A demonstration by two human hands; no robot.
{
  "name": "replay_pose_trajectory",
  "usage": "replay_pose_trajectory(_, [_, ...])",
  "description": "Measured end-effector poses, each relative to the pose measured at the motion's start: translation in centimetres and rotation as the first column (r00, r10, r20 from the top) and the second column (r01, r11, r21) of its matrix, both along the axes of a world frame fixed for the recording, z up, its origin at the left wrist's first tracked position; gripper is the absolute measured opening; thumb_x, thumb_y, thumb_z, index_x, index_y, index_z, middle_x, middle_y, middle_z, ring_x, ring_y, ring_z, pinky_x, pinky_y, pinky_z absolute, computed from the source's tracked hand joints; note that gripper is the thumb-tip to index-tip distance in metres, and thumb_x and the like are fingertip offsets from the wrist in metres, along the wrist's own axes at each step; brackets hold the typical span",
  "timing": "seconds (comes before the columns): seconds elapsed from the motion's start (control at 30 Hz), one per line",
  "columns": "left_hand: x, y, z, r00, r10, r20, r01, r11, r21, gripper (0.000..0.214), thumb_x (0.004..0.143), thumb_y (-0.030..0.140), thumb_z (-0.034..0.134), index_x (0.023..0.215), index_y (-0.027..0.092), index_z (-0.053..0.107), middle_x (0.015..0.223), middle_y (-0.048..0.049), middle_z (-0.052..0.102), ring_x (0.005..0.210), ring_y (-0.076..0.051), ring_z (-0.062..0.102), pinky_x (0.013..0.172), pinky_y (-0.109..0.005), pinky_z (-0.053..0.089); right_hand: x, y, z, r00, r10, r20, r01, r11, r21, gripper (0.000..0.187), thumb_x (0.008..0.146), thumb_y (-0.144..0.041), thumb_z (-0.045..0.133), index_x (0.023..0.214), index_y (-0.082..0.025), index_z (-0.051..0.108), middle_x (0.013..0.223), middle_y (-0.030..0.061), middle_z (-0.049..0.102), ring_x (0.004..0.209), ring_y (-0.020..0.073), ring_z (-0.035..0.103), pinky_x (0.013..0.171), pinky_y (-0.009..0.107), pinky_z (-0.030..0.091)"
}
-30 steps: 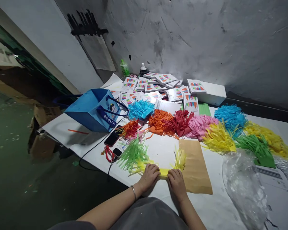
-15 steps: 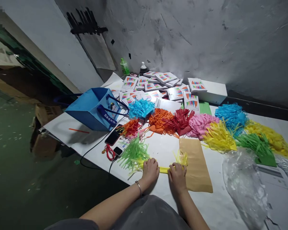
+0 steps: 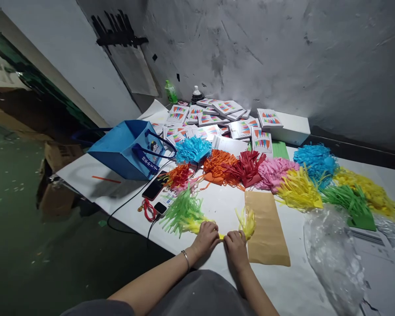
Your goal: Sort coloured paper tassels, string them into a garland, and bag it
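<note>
A yellow tissue paper tassel (image 3: 248, 223) is stretched between my hands, its fringe fanning out beyond both of them. My left hand (image 3: 206, 237) has its fingers closed round the left part of the rolled middle. The right part is gripped by my right hand (image 3: 236, 248), a short way off. Only a small stretch of the yellow roll shows between the fingers. Just left of my left hand lie finished-looking light green tassels (image 3: 183, 210), touching the yellow fringe. A brown paper sheet (image 3: 266, 228) lies beside my right hand.
Bundles of orange (image 3: 220, 166), red (image 3: 250, 169), pink (image 3: 276, 172) and blue (image 3: 316, 164) fringed paper cross the white table. At left stand a blue bag (image 3: 118, 151) and a phone (image 3: 153, 188) with cables. Boxed packs (image 3: 213, 118) pile against the wall; clear plastic (image 3: 334, 259) lies right.
My hands have come closer together along the yellow tassel, my right hand moving left. Less of the yellow middle shows between them, and the right fringe stands out more.
</note>
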State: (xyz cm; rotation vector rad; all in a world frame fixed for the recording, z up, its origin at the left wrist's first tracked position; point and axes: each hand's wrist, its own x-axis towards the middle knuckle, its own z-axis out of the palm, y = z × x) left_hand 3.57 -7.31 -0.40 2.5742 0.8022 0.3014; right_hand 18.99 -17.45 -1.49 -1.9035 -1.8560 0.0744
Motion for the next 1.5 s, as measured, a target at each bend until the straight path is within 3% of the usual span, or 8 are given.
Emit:
replay_pose_trajectory(0.23, [0.0,-0.2,1.2,0.997,0.054,-0.062,-0.055,0.998,-0.015,0.012,0.09,0.025,0.056,0.083,0.021,0.065,0.096,-0.003,0.06,0.095,-0.02,0.049,0.092,-0.04,0.03,1.0,-2.5,0.5,0.986,-0.158,-0.047,0.159,0.987,0.021,0.018,0.093,-0.018,0.046,0.083,-0.022,0.062,0.09,0.0025,0.062,0.091,0.0186,0.054,0.101,0.042,0.027])
replay_pose_trajectory(0.47, [1.9,-0.7,1.6,0.975,0.172,-0.138,-0.169,0.985,0.035,0.013,0.088,0.019,0.05,0.088,0.017,0.063,0.099,-0.0104,0.057,0.096,-0.027,0.047,0.093,-0.05,0.026,0.1,-1.5,1.0,0.942,-0.336,0.003,0.336,0.942,0.012,0.019,0.092,-0.015,0.044,0.086,-0.019,0.061,0.101,0.0116,0.062,0.101,0.0269,0.052,0.101,0.054,0.022])
replay_pose_trajectory(0.57, [1.8,-0.1,1.6,0.988,0.077,-0.136,-0.073,0.997,0.035,0.013,0.09,0.018,0.049,0.089,0.02,0.062,0.098,-0.0073,0.059,0.095,-0.024,0.048,0.096,-0.048,0.025,-0.1,-1.4,0.6,0.968,-0.25,0.013,0.25,0.968,0.019,0.019,0.09,-0.013,0.046,0.091,-0.023,0.062,0.105,0.0079,0.063,0.105,0.0238,0.052,0.105,0.051,0.02])
replay_pose_trajectory(0.7, [0.7,0.7,1.7,0.987,-0.101,-0.123,0.105,0.994,0.033,0.012,0.092,0.024,0.052,0.087,0.024,0.063,0.096,-0.0031,0.063,0.099,-0.021,0.05,0.102,-0.045,0.022,-0.1,-1.6,0.1,0.992,-0.127,0.014,0.127,0.992,0.009,0.014,0.09,-0.016,0.052,0.085,-0.025,0.062,0.087,0.0007,0.065,0.094,0.0192,0.055,0.104,0.043,0.023])
replay_pose_trajectory(0.9, [-0.4,1.0,1.1,0.97,-0.234,-0.068,0.238,0.97,0.047,0.021,0.096,0.022,0.045,0.097,0.027,0.065,0.1,-0.0039,0.065,0.104,-0.021,0.05,0.107,-0.048,0.015,-0.7,-1.2,-0.2,0.994,-0.107,0.026,0.107,0.994,0.009,0.01,0.091,-0.021,0.053,0.095,-0.024,0.062,0.096,0.0041,0.065,0.1,0.0228,0.053,0.103,0.047,0.02])
replay_pose_trajectory(1.17, [0.2,0.6,0.3,0.987,-0.151,-0.045,0.152,0.988,0.007,0.02,0.094,0.024,0.047,0.088,0.022,0.066,0.099,-0.0054,0.065,0.096,-0.019,0.052,0.099,-0.042,0.027,-0.5,-0.7,-1.2,0.998,-0.009,0.065,0.009,1.0,-0.006,0.018,0.091,-0.012,0.049,0.082,-0.022,0.061,0.08,0.0014,0.061,0.08,0.018,0.052,0.092,0.035,0.031])
replay_pose_trajectory(1.33, [0.6,-0.5,1.1,0.995,-0.026,-0.092,0.027,1.0,0.012,0.015,0.093,0.022,0.05,0.088,0.02,0.065,0.1,-0.003,0.064,0.098,-0.019,0.051,0.098,-0.042,0.027,0.7,-2.2,-0.7,0.989,-0.146,0.033,0.147,0.989,-0.022,0.014,0.092,-0.014,0.049,0.091,-0.021,0.06,0.092,0.0037,0.062,0.092,0.0201,0.052,0.098,0.039,0.028])
replay_pose_trajectory(1.5, [2.3,-1.2,1.9,0.969,0.161,-0.186,-0.155,0.987,0.044,0.018,0.089,0.018,0.051,0.082,0.017,0.067,0.096,-0.0068,0.063,0.093,-0.024,0.051,0.092,-0.048,0.028,0.3,-1.6,0.5,0.962,-0.272,0.041,0.274,0.958,-0.086,0.014,0.091,-0.014,0.048,0.085,-0.02,0.059,0.091,0.0052,0.06,0.093,0.0228,0.052,0.096,0.043,0.027])
